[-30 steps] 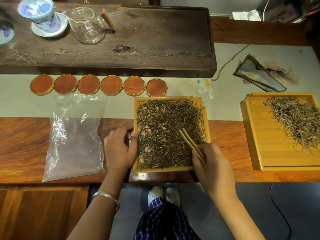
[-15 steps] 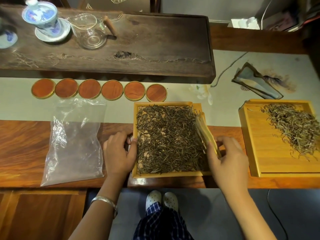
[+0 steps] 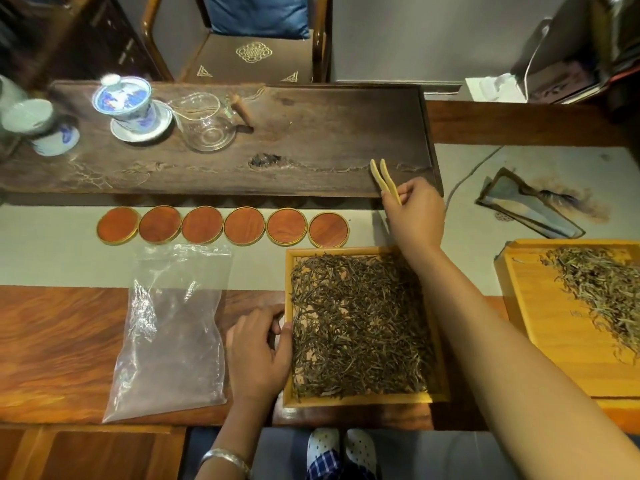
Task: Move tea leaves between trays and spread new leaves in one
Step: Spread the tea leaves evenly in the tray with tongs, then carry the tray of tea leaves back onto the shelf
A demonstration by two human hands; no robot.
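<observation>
The right hand (image 3: 417,211) is stretched forward past the near tray (image 3: 363,400) and its fingers are closed on wooden tweezers (image 3: 382,180). The tweezer tips stand a bit apart and point away over the front edge of the dark tea board (image 3: 311,133); nothing is seen btw the tips. The left hand (image 3: 258,355) rests at the left rim of the near tray, fingers curled, thumb touching the rim. This tray is covered w/ dark tea leaves (image 3: 356,327), spread almost everywhere. A 2nd tray (image 3: 540,334) at the right edge holds paler leaves (image 3: 602,292), heaped on its far right part. A clear plastic bag (image 3: 169,334) lies flat left of the near tray, and six round coasters (image 3: 223,225) make a row behind it
</observation>
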